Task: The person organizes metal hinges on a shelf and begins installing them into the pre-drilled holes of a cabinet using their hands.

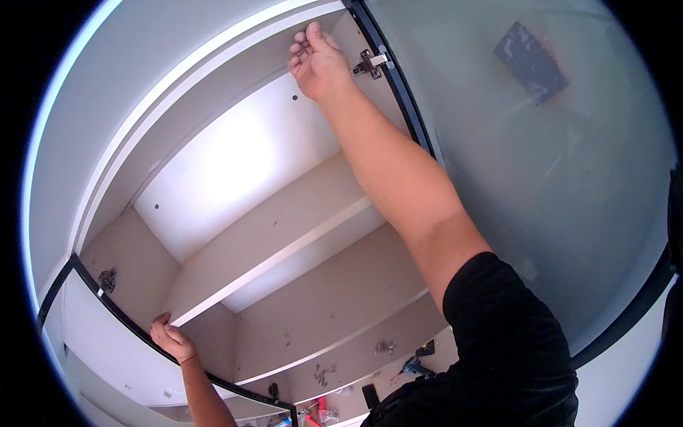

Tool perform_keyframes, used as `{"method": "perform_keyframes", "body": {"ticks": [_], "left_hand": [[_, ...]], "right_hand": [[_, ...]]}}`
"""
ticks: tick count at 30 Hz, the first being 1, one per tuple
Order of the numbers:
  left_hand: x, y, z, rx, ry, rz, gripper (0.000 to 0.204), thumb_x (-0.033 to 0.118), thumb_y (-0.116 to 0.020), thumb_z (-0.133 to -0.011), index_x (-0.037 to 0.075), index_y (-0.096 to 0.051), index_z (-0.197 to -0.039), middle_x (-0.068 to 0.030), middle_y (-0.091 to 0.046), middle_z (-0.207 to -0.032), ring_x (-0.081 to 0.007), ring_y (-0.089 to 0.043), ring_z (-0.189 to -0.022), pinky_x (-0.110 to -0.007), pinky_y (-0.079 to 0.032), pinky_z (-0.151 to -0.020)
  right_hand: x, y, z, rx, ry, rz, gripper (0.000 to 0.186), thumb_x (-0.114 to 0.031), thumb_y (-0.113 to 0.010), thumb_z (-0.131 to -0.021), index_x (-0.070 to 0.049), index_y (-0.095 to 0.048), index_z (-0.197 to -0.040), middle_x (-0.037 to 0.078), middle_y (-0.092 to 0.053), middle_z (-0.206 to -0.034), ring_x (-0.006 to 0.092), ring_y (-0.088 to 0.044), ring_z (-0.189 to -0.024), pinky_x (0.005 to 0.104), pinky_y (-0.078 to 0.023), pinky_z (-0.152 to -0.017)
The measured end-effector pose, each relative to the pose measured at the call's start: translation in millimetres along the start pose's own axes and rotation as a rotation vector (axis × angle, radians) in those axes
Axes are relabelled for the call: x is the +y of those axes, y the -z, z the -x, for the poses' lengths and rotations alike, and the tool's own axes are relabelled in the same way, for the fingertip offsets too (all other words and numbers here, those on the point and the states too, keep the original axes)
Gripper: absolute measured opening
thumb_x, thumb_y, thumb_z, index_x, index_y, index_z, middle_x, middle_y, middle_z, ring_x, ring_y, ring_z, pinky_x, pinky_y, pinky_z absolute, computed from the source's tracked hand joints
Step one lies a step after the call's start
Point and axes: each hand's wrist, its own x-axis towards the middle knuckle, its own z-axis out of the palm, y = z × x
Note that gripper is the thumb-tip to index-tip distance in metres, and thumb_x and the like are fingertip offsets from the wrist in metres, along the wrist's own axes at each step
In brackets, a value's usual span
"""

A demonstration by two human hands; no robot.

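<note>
My left hand (173,339) is closed around the left front end of the white shelf board (256,274) inside a pale wall cabinet (135,245). High in the cabinet's right corner, my right hand (313,62) is raised with its fingers curled and the thumb beside them. Whatever those fingers may hold does not show. Just right of that hand, a metal hinge (368,64) joins the side panel to a dark-framed frosted glass door (526,171), which stands swung out. Two small dark holes mark the bright back panel (220,156).
A second dark-framed door (121,334) hangs open at the left, with another hinge (107,280) near it. Small metal fittings (384,346) lie in clusters on a lower surface. Further down are a cordless drill (415,368), a black phone (370,396) and red-handled tools (313,413).
</note>
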Motion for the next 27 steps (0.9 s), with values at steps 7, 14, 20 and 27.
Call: {"method": "perform_keyframes", "body": {"ticks": [7,14,20,27], "left_hand": [[-3,-4,2,0.017,0.012,-0.009,0.056,0.045,-0.033,-0.109,0.001,-0.068,-0.104,-0.0165,-0.069,-0.105,-0.0376,-0.062,-0.102,-0.048,-0.044,-0.097],[-5,-3,5,0.013,0.005,-0.015,0.056,0.045,-0.033,-0.109,0.001,-0.069,-0.106,-0.0167,-0.069,-0.106,-0.0377,-0.062,-0.103,-0.048,-0.044,-0.097],[-3,-4,4,0.007,0.030,0.004,0.056,0.045,-0.033,-0.109,0.001,-0.068,-0.107,-0.0166,-0.069,-0.106,-0.0378,-0.062,-0.105,-0.048,-0.044,-0.098],[-5,-3,3,0.022,0.021,-0.004,0.055,0.045,-0.033,-0.109,0.001,-0.067,-0.105,-0.0161,-0.069,-0.106,-0.0375,-0.062,-0.105,-0.048,-0.044,-0.098]], "right_hand": [[8,13,-15,-0.065,-0.130,0.035,0.047,-0.058,-0.070,-0.097,-0.014,-0.053,-0.099,0.002,-0.061,-0.087,0.0184,-0.055,-0.076,0.0328,-0.046,-0.067],[8,11,-13,-0.109,-0.175,0.104,0.055,-0.071,-0.055,-0.097,-0.018,-0.048,-0.091,-0.002,-0.055,-0.080,0.0151,-0.048,-0.069,0.0299,-0.040,-0.062],[3,9,-10,-0.126,-0.375,0.040,0.065,-0.079,-0.060,-0.090,-0.016,-0.049,-0.087,-0.001,-0.051,-0.073,0.0150,-0.043,-0.058,0.0295,-0.038,-0.054],[6,1,1,0.092,0.128,0.498,0.063,-0.071,-0.062,-0.098,-0.011,-0.055,-0.078,0.004,-0.058,-0.069,0.0148,-0.051,-0.058,0.0305,-0.039,-0.051]]}}
